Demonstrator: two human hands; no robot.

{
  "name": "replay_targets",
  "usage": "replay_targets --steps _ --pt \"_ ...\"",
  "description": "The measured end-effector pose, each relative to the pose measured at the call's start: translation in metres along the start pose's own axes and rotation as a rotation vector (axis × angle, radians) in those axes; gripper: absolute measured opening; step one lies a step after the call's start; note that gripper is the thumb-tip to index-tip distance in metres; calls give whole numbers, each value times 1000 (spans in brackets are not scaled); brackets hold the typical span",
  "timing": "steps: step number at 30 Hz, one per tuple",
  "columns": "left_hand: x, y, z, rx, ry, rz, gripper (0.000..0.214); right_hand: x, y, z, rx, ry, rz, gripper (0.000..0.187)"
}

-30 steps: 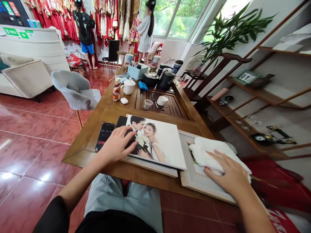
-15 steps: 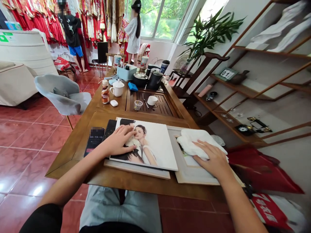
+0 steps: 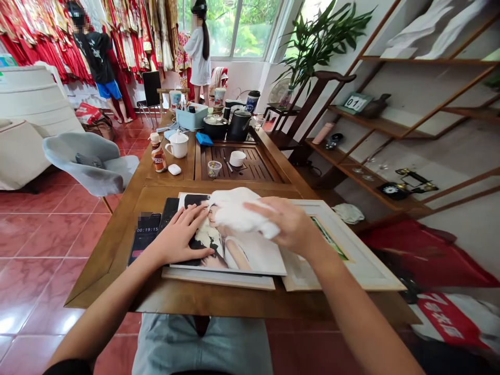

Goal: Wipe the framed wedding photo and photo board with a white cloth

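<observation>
My left hand (image 3: 185, 234) lies with fingers spread on the left part of a photo panel (image 3: 261, 255) that shows a couple. In my right hand (image 3: 291, 226) is a white cloth (image 3: 236, 211), bunched up and resting over the upper middle of the panel. The cloth covers part of the picture. Beneath the panel are a dark board (image 3: 169, 208) and a pale-edged frame (image 3: 219, 277). To the right, a white frame (image 3: 369, 273) with a green picture lies flat, partly behind my right forearm.
A phone (image 3: 144, 234) lies left of the panel. Farther back are a bottle (image 3: 158, 152), a lidded white cup (image 3: 177, 145), a small plastic tub (image 3: 214, 168), a white bowl (image 3: 237, 158) and a black kettle (image 3: 239, 126). Shelves (image 3: 378, 125) stand at right. Two people stand near hanging garments.
My right hand has moved left with the white cloth, from the framed picture onto the photo panel. My left hand stays on the panel. The view has shifted slightly.
</observation>
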State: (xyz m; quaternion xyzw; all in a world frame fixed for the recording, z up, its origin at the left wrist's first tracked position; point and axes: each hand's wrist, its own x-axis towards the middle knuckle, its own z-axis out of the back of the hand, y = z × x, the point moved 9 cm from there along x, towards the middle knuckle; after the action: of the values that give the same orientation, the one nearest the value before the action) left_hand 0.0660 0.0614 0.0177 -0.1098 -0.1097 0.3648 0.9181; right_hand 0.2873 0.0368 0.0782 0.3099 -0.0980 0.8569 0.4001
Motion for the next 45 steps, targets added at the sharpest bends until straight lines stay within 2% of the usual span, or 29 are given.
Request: replay_targets --steps 2,4,8,10,12,15,18,23,27,32,39,45 --pt "-1 1 -2 4 8 4 102 17 21 -28 -53 163 108 46" --pt "-2 2 -3 12 3 4 106 26 31 -44 -37 250 136 53" --pt "-3 3 -4 35 -12 13 113 27 30 -52 16 266 81 76" --pt "-4 3 -5 52 -11 26 115 23 29 -52 23 245 56 80" --pt "-4 3 -6 65 -3 42 117 18 29 -55 32 242 47 71" --pt "-4 2 -7 64 14 61 115 10 33 -58 81 253 84 46" --pt "-2 2 -7 47 42 86 119 5 38 -55 173 244 152 36" --pt "-1 2 -10 70 92 111 122 -1 46 -48 334 232 258 31" --pt "-1 1 -10 54 78 98 125 0 42 -48 231 207 204 27" --pt "-1 1 -10 43 64 84 127 2 33 -43 72 115 109 28" --pt "-1 2 -10 46 67 82 128 1 50 -49 284 200 231 34" --pt "-1 1 -10 37 61 68 127 2 31 -46 151 147 121 25"
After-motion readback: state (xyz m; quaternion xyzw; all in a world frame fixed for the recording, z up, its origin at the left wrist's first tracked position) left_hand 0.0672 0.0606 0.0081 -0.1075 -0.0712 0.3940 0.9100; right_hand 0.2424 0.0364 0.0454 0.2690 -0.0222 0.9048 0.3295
